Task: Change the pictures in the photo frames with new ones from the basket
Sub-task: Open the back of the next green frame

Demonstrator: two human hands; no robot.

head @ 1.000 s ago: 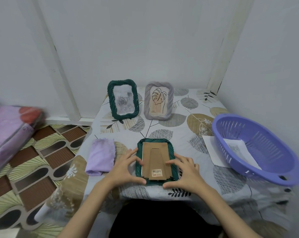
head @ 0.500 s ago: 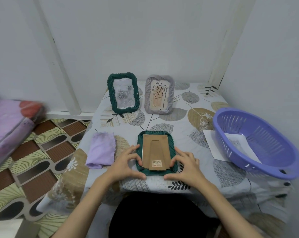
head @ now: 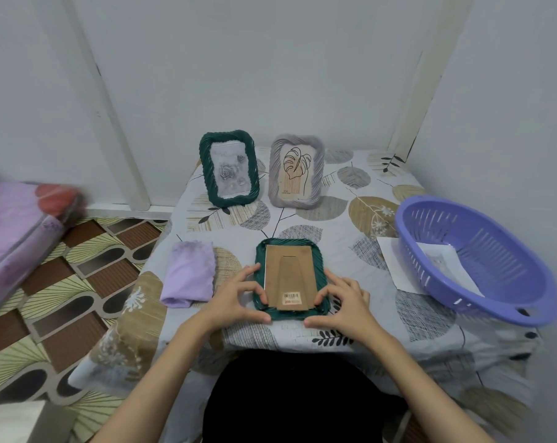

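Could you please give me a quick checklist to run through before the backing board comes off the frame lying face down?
1. Dark green woven frame lies flat, face down on the leaf-patterned tablecloth: ok.
2. Brown cardboard backing board faces up and is uncovered: ok.
3. Left hand and right hand grip the frame's lower corners, steadying it: ok.
4. Retaining tabs released: cannot tell, fingers hide the edges.
5. New picture available: white sheet lies in the purple plastic basket: ok.
6. The standing green frame and grey frame are well behind the work area: ok.
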